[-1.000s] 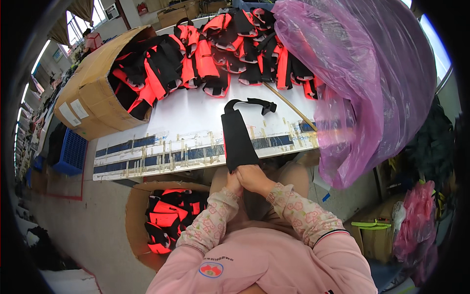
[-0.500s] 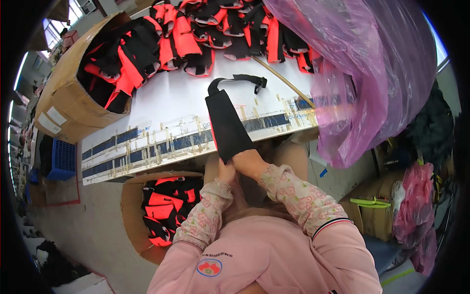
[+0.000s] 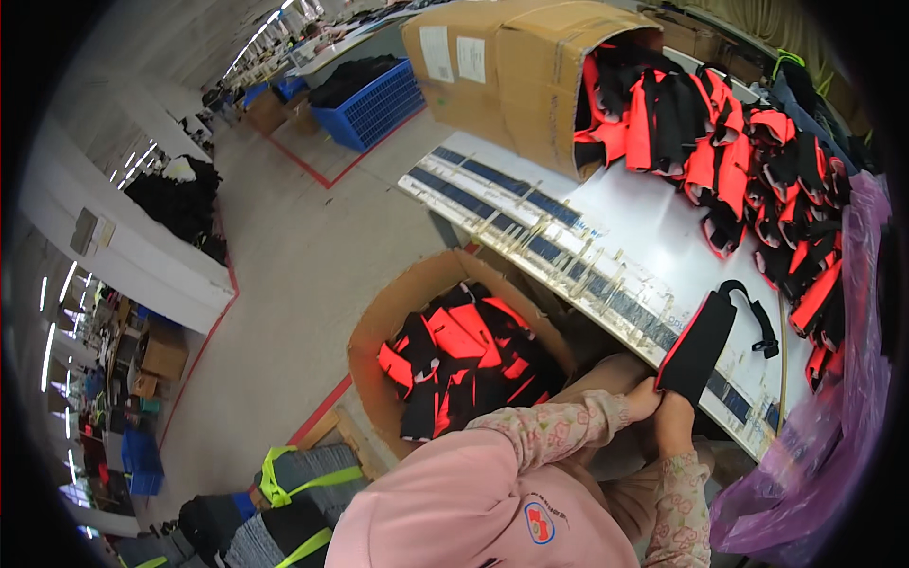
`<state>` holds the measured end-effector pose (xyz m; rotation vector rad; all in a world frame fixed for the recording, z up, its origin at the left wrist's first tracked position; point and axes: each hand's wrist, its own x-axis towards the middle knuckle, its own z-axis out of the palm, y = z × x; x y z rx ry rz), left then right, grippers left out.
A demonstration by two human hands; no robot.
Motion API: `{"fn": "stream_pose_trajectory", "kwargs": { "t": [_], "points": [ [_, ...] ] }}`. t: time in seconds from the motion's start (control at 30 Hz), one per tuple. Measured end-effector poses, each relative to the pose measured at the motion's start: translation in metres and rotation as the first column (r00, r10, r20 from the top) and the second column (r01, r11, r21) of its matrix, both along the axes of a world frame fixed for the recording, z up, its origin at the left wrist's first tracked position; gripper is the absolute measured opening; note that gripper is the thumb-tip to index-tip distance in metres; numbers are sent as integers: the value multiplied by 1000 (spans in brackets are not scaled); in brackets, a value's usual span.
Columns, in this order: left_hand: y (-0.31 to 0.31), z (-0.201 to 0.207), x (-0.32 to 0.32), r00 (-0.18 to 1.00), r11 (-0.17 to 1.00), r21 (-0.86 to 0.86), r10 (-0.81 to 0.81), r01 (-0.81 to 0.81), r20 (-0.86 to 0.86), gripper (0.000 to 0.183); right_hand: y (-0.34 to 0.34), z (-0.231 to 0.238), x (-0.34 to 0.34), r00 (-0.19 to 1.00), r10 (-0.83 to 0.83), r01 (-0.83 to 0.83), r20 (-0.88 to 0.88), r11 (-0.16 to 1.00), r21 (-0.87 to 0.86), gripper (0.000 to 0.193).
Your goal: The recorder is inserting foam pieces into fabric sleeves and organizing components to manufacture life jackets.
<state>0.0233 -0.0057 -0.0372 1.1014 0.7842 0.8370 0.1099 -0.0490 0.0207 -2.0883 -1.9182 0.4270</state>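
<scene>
A black padded fabric piece [image 3: 699, 352] with a red edge lies slantwise over the table's front edge. From its far end runs a black webbing strap with a plastic buckle [image 3: 765, 346], resting on the white tabletop. My left hand [image 3: 644, 400] is closed on the piece's near end. Right beside it, my right hand [image 3: 674, 418] grips the same end, its fingers partly hidden. Both forearms wear flowered sleeves.
Red-and-black pieces spill from a cardboard box [image 3: 530, 80] lying on the white table [image 3: 653, 213]. More fill an open carton [image 3: 374, 355] on the floor by my left side. Purple plastic sheeting [image 3: 805, 492] hangs at the right. A blue crate [image 3: 365, 118] stands farther off.
My view has swung left, so the table and hands now appear toward the right and the floor carton shows more fully. Both hands still hold the black padded piece.
</scene>
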Motion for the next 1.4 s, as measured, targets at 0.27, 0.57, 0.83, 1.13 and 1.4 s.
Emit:
{"fn": "stream_pose_trajectory", "kwargs": {
  "t": [0.27, 0.57, 0.83, 1.13, 1.4],
  "points": [
    [8, -15, 6, 999, 994, 97, 42, -40, -21, 21, 24, -27, 16, 997, 15, -36, 73, 953, 299, 22],
    [8, -22, 0, 994, 992, -64, -103, 106, 37, 22, 42, -3, 2, 993, -18, 68, 117, 895, -441, 14],
    [-4, -2, 0, 999, 999, 4, -44, 44, 8, 15, 23, -50, 9, 930, -333, 326, -155, 943, -67, 20],
    [3, 37, -19, 999, 946, -322, -39, 48, 36, 15, 54, -53, 22, 997, 16, -51, -70, 846, -530, 22],
    [-4, -8, -13, 970, 937, -339, -5, 90, 244, 25, 6, 29, -9, 982, -47, 28, -181, 994, -105, 32]
  ]
}}
